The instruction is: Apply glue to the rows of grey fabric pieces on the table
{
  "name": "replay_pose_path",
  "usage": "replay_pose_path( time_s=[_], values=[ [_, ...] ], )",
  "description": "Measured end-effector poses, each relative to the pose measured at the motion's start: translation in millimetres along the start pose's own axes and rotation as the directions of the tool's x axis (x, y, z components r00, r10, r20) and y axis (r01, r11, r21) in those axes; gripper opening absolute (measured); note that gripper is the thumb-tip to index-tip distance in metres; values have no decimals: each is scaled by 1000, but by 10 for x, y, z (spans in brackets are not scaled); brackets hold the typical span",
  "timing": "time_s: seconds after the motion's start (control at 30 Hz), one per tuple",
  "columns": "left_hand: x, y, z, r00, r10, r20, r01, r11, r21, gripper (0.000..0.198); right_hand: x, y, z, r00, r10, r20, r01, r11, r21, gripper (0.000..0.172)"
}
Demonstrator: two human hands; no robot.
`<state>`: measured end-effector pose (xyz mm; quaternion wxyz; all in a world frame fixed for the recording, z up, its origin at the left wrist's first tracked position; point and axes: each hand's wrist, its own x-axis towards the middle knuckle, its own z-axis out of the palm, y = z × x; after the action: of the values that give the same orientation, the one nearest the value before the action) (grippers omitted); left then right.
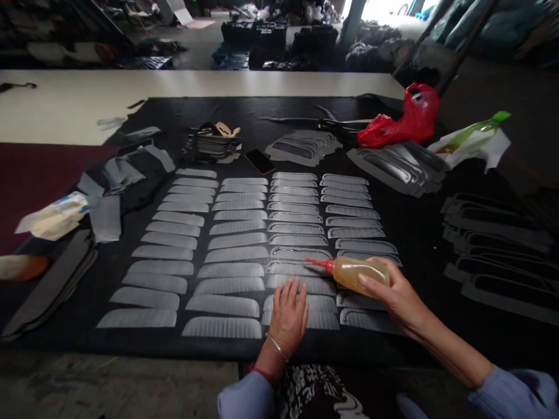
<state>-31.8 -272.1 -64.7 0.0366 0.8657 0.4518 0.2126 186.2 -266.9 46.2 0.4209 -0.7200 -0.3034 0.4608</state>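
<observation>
My right hand point(391, 288) is wrapped round a squeeze bottle point(360, 276) of amber liquid, tilted on its side. Its red nozzle point(318, 263) points left, over a grey curved piece point(288, 267) in the third column. A shiny wet line runs along the upper edge of that piece and of the ones behind it. My left hand point(290, 308) lies flat with fingers stretched out, on the nearer pieces of the same column. Rows of similar flat grey pieces point(222, 327) fill columns across the black sheet point(144, 340).
A phone point(260, 161) lies behind the columns, between a stack of dark pieces point(213, 144) and a pile of grey ones point(303, 146). A red plastic bag point(399, 119) sits at the back right. More pieces point(506, 297) overlap at the right; grey scraps point(106, 218) lie left.
</observation>
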Motion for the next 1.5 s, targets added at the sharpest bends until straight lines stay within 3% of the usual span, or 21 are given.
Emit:
replay_pose_path(
  time_s=[0.17,0.33,0.57,0.83,1.17,1.5],
  values=[
    [-120,29,45,998,-68,-17,68,998,-6,36,48,87,212,974,-146,171,189,945,-268,47],
    [-175,55,112,993,-117,-12,117,993,8,35,121,109,460,887,-319,334,447,774,-448,39],
    [-156,76,144,989,-138,-42,138,990,-8,30,246,122,636,708,-490,509,704,548,-451,35],
    [-135,76,132,987,-158,-40,156,986,-51,31,312,105,666,608,-541,581,793,444,-417,35],
    [-152,63,137,990,-137,-26,136,990,-42,35,290,45,558,569,-564,599,822,380,-424,36],
    [-148,79,154,990,-142,1,142,990,-10,35,218,20,391,582,-554,595,812,363,-456,36]
  ],
)
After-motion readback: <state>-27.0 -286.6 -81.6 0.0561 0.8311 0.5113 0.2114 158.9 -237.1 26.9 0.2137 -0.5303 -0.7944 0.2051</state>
